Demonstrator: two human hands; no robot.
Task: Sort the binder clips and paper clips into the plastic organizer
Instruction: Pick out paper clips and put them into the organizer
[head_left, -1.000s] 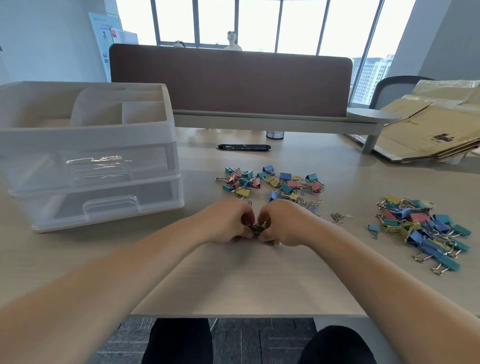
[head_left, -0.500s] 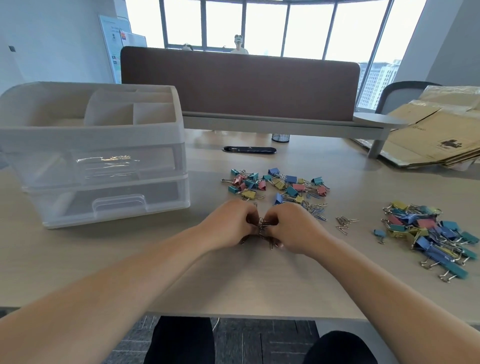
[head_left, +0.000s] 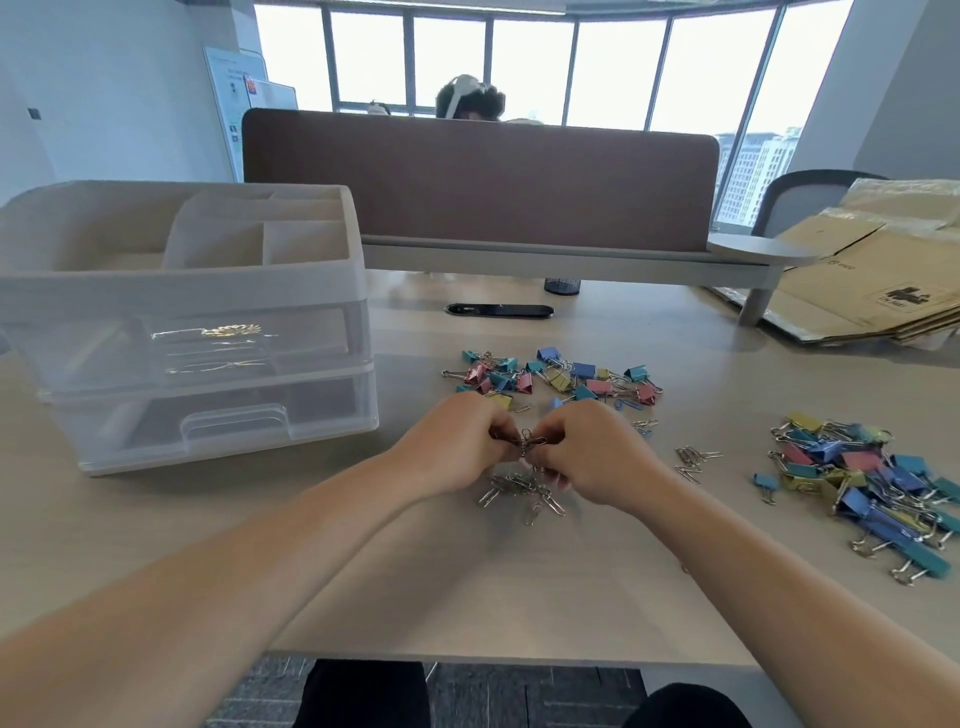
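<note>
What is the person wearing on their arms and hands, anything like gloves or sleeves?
Nothing that shows: the left hand and right hand are bare, without gloves or rings that I can make out. Both forearms are uncovered to the picture's edge, no sleeves or watch. Dark trousers cover the knees.

There is one plastic organizer (head_left: 208, 332) with two drawers (head_left: 234, 421). The binder clips (head_left: 561, 376) lie in two heaps, the second heap (head_left: 857, 478) at the right. The paper clips (head_left: 519, 491) make three small groups, too crowded to count singly.
</note>
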